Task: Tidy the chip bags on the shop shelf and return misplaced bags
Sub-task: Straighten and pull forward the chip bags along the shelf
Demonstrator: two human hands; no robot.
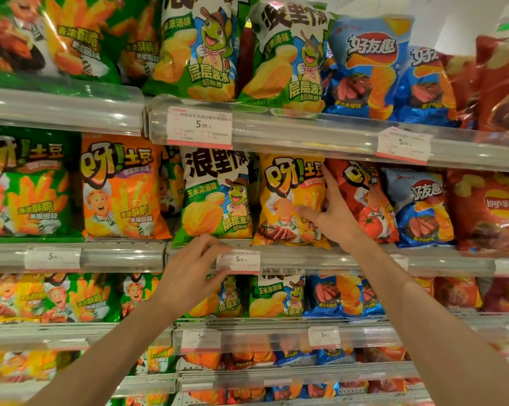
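On the middle shelf a yellow chip bag (288, 200) stands between a green-and-white corn bag (215, 197) and a red tomato bag (364, 200). My right hand (329, 212) holds the yellow bag's right edge: the thumb lies across its front and the fingers reach up between it and the red bag. My left hand (194, 265) is at the clear shelf rail (306, 259) below the green-and-white bag, its fingers curled against the price tag (238, 260). No bag is in that hand.
Rows of bags fill the shelves above and below: green and orange fries bags (121, 189) to the left, blue bags (420, 206) and red Lay's bags (490, 209) to the right. Clear plastic rails with price tags front every shelf.
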